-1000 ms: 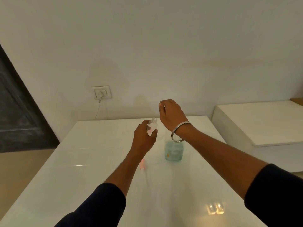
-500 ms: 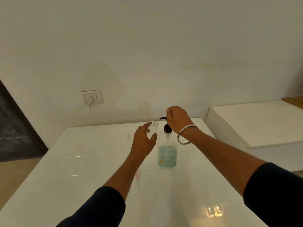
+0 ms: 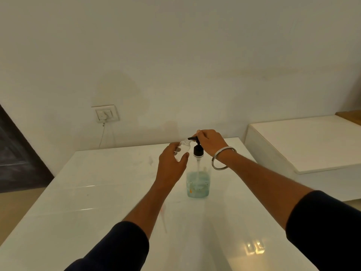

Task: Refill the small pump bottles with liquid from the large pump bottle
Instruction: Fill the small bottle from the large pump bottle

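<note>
The large clear pump bottle stands on the white table, with blue-green liquid in its lower part and a black pump head on top. My right hand, a metal bangle on its wrist, rests on the pump head with curled fingers. My left hand holds a small clear bottle without a cap, tilted, its open neck right under the pump's black spout. A small pinkish pump part lies on the table under my left forearm, partly hidden.
A wall socket with a hanging cable is behind the table. A lower white counter lies to the right. A dark door stands at the left.
My right hand came down onto the large bottle's pump head. My left hand moved the small bottle's neck up to the spout. The view has shifted a little.
</note>
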